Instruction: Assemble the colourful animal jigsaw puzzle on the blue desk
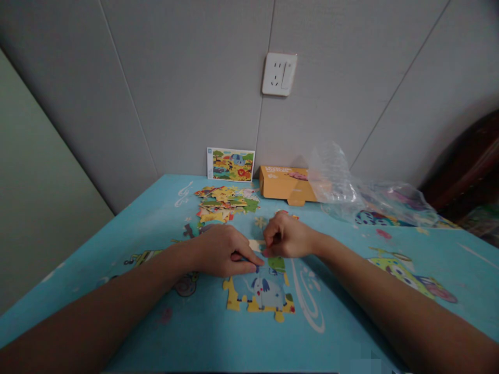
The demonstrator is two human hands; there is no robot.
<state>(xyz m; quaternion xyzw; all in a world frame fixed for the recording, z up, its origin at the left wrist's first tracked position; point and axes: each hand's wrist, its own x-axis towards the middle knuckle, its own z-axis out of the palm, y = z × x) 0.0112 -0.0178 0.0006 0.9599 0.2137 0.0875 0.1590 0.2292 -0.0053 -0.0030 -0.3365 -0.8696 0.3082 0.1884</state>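
Touching the puzzle (265, 293): left hand (224, 252), fingertips down on its top edge; right hand (286, 235), fingers curled, grip unclear. Beyond the puzzle: piece pile (222, 203), picture card (231, 164), orange box (286, 184).

Ahead of me, grey wall (195, 78) with seams | white socket (279, 74) on it | below, orange box (286, 183) on my blue cartoon-print tablecloth (148, 311) | clear wrap (333, 174) over the box's right end | crumpled plastic (405, 200) farther right | dark red thing (468, 171) at my far right, partly cut off | pale green panel (35, 208) at my left
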